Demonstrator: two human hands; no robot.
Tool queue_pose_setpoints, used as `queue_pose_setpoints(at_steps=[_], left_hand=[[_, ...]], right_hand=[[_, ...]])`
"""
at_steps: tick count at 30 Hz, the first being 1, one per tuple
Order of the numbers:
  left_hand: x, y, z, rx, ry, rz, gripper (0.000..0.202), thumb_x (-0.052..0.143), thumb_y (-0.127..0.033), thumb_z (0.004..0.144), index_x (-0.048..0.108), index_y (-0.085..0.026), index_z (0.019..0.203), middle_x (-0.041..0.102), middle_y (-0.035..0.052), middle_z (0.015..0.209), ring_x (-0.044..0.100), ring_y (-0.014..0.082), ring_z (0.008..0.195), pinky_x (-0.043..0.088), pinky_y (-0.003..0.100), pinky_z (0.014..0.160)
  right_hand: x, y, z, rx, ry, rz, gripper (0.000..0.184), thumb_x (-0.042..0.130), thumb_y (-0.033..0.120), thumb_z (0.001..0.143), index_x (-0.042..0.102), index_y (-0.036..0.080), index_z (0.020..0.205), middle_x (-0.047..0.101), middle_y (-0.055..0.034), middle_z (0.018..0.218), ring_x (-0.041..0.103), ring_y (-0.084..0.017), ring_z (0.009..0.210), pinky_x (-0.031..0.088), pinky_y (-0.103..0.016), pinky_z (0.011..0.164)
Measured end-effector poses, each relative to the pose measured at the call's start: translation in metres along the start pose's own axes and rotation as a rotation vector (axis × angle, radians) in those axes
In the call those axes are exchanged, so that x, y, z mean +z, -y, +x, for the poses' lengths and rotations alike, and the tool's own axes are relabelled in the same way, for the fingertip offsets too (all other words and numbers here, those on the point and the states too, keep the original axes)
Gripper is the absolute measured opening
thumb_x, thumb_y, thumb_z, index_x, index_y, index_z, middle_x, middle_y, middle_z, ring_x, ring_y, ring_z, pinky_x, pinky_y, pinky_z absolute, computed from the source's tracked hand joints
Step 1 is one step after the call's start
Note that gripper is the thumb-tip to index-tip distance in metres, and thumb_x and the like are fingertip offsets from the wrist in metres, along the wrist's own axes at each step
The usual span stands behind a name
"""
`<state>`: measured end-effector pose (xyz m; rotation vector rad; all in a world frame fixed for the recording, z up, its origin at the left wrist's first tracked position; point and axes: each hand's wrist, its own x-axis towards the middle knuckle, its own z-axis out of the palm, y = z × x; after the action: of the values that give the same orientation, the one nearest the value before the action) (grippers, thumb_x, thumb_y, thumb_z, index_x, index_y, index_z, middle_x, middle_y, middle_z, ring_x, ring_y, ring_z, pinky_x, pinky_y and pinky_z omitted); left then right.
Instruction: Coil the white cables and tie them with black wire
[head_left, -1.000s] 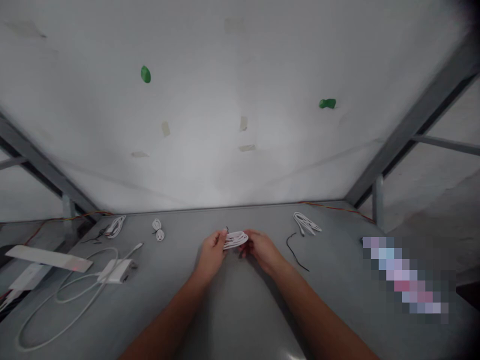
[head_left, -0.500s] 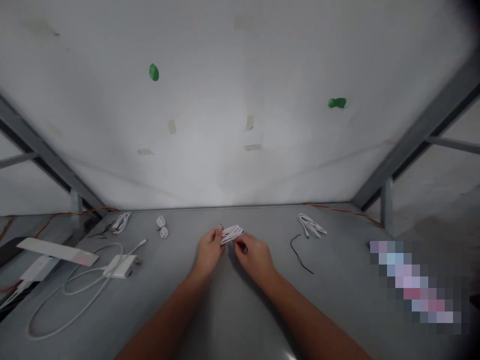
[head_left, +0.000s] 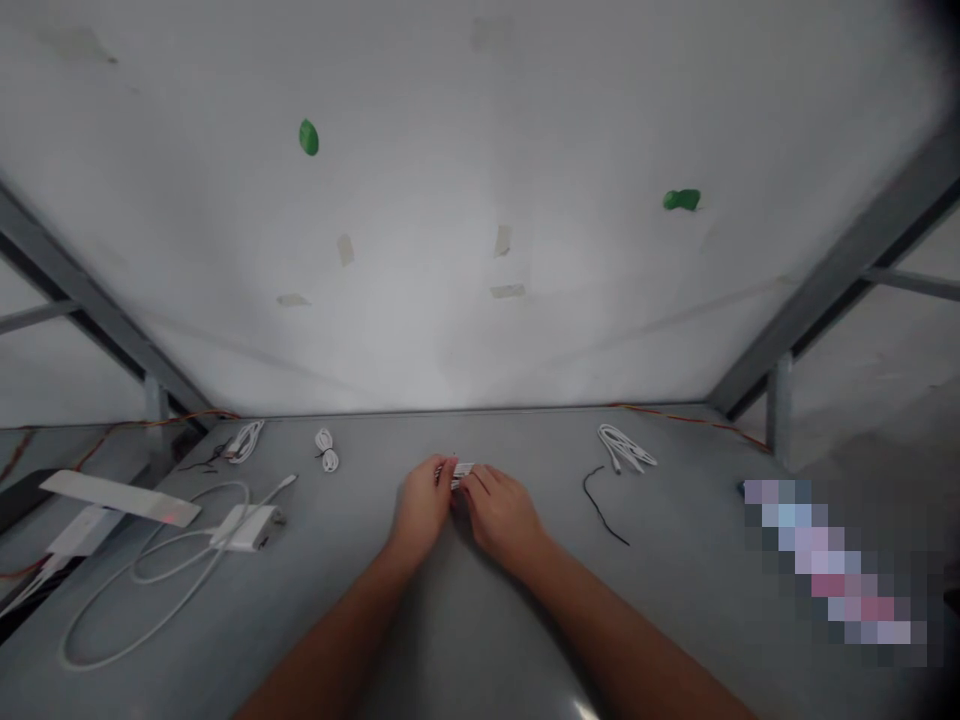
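Between my two hands is a folded white cable, mostly covered by my fingers. My left hand is closed around its left end, the thumb lying over the loops. From the other side my right hand grips the cable's right end with curled fingers. Off to the right of my hands lies a thin black twist tie, loosely bent. Just behind it rests another folded white cable. To the left sits a small white cable bundle tied round its middle.
A white power adapter with a long looped cord lies at the left. Beyond it are a white power strip and a white cable coil. A grey wall closes off the back. A pixelated object is at the right.
My right hand has moved slightly left and closed over the cable's right end, hiding loops that showed before. The view has shifted slightly.
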<state>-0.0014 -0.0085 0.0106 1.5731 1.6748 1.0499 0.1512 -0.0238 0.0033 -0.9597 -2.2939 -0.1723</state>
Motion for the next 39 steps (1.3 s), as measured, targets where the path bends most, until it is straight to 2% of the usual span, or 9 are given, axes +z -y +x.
queue_pose_setpoints(at_steps=[7, 9, 14, 16, 20, 23, 27, 35, 39], left_hand=[[-0.001, -0.009, -0.007, 0.129, 0.136, 0.037, 0.028, 0.052, -0.026, 0.098, 0.062, -0.020, 0.073, 0.064, 0.0033, 0.069, 0.054, 0.0164, 0.063, 0.035, 0.027, 0.067], [-0.002, -0.012, -0.008, 0.127, 0.164, 0.049, 0.029, 0.050, -0.025, 0.099, 0.062, -0.020, 0.072, 0.063, 0.0030, 0.067, 0.054, 0.0163, 0.062, 0.035, 0.027, 0.067], [-0.003, -0.013, -0.011, 0.121, 0.178, 0.051, 0.023, 0.048, -0.021, 0.099, 0.066, -0.020, 0.084, 0.065, 0.0040, 0.070, 0.058, 0.0177, 0.065, 0.039, 0.028, 0.069], [-0.002, -0.012, -0.010, 0.145, 0.193, 0.120, 0.025, 0.046, -0.018, 0.099, 0.066, -0.019, 0.084, 0.068, 0.0061, 0.076, 0.062, 0.0184, 0.071, 0.042, 0.029, 0.073], [0.001, -0.009, -0.011, 0.199, 0.240, 0.259, 0.029, 0.040, -0.011, 0.099, 0.067, -0.017, 0.093, 0.073, 0.0114, 0.096, 0.067, 0.0216, 0.088, 0.047, 0.033, 0.085], [0.001, -0.009, -0.012, 0.229, 0.246, 0.303, 0.030, 0.041, -0.003, 0.094, 0.067, -0.016, 0.101, 0.073, 0.0133, 0.106, 0.068, 0.0242, 0.097, 0.048, 0.037, 0.092], [-0.002, -0.014, -0.017, 0.199, 0.256, 0.397, 0.030, 0.040, 0.000, 0.092, 0.065, -0.016, 0.098, 0.071, 0.0134, 0.104, 0.068, 0.0247, 0.097, 0.049, 0.037, 0.091], [-0.009, -0.018, -0.021, 0.295, 0.248, 0.301, 0.028, 0.047, -0.003, 0.091, 0.065, -0.016, 0.108, 0.070, 0.0121, 0.112, 0.066, 0.0236, 0.107, 0.049, 0.036, 0.098], [-0.007, -0.015, -0.018, 0.285, 0.231, 0.332, 0.026, 0.046, -0.008, 0.096, 0.068, -0.017, 0.106, 0.072, 0.0120, 0.109, 0.068, 0.0240, 0.101, 0.050, 0.036, 0.092]], right_hand=[[-0.001, -0.006, 0.000, 0.073, -0.008, 0.053, 0.025, 0.052, -0.001, 0.082, 0.063, 0.019, 0.092, 0.065, -0.0100, 0.088, 0.056, -0.025, 0.085, 0.048, -0.036, 0.077], [-0.002, -0.008, -0.001, 0.110, 0.015, 0.085, 0.026, 0.052, -0.002, 0.082, 0.062, 0.019, 0.093, 0.064, -0.0105, 0.093, 0.057, -0.024, 0.087, 0.048, -0.035, 0.078], [0.002, -0.013, -0.002, 0.204, 0.078, 0.120, 0.028, 0.050, -0.002, 0.080, 0.061, 0.019, 0.096, 0.063, -0.0097, 0.097, 0.058, -0.021, 0.081, 0.050, -0.031, 0.074], [0.004, -0.015, -0.002, 0.177, 0.060, 0.111, 0.031, 0.050, -0.004, 0.078, 0.062, 0.019, 0.096, 0.064, -0.0110, 0.100, 0.059, -0.022, 0.088, 0.052, -0.033, 0.079], [0.007, -0.015, -0.002, 0.039, -0.019, 0.116, 0.042, 0.049, -0.007, 0.074, 0.064, 0.016, 0.105, 0.066, -0.0166, 0.119, 0.057, -0.027, 0.108, 0.052, -0.040, 0.096], [0.008, -0.015, -0.002, 0.017, -0.015, 0.100, 0.043, 0.048, -0.008, 0.075, 0.066, 0.016, 0.106, 0.068, -0.0140, 0.107, 0.058, -0.026, 0.098, 0.053, -0.039, 0.088], [0.008, -0.014, -0.002, 0.006, -0.024, -0.002, 0.036, 0.046, -0.008, 0.079, 0.066, 0.017, 0.095, 0.065, -0.0094, 0.088, 0.055, -0.025, 0.084, 0.050, -0.037, 0.078], [0.007, -0.011, 0.002, 0.077, -0.094, -0.016, 0.030, 0.047, -0.006, 0.078, 0.063, 0.017, 0.090, 0.063, -0.0093, 0.086, 0.052, -0.025, 0.083, 0.046, -0.036, 0.076], [0.007, -0.008, 0.004, 0.142, -0.081, -0.003, 0.031, 0.047, -0.006, 0.078, 0.062, 0.018, 0.089, 0.063, -0.0093, 0.086, 0.052, -0.025, 0.085, 0.046, -0.036, 0.078]])
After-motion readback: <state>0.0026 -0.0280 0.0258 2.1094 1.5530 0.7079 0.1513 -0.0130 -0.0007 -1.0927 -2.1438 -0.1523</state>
